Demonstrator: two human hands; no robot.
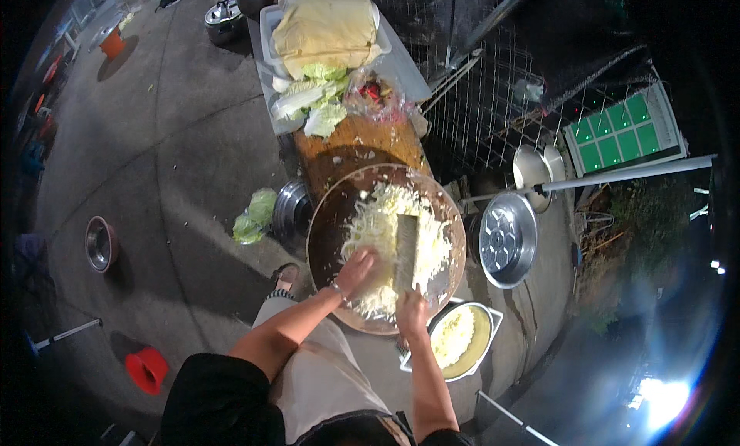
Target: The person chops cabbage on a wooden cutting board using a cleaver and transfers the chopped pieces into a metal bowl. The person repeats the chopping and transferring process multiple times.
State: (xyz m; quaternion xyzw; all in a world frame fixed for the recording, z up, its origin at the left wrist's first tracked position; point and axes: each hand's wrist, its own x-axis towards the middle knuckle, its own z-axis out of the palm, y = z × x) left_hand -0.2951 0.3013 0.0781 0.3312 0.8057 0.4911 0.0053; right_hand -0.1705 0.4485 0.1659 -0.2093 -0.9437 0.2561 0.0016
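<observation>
A broad cleaver [407, 249] stands over a heap of shredded cabbage [433, 232], its handle gripped in my right hand [413, 312]. Just left of the blade, my left hand [355, 269] bears down on cabbage [383, 269], its fingertips blurred. Both hands are over a round chopping board [329, 220], where loose shreds lie scattered. To the lower right, next to my right wrist, a basin [478, 362] contains more finely cut cabbage [454, 333].
Beyond the board, a wooden bench [361, 136] bears cabbage leaves [309, 99], a plastic bag of food scraps [376, 93] and a cloth-covered tub [324, 27]. A metal basin [509, 241] stands right. Bagged cabbage [257, 215] and a red container [146, 369] are on the floor.
</observation>
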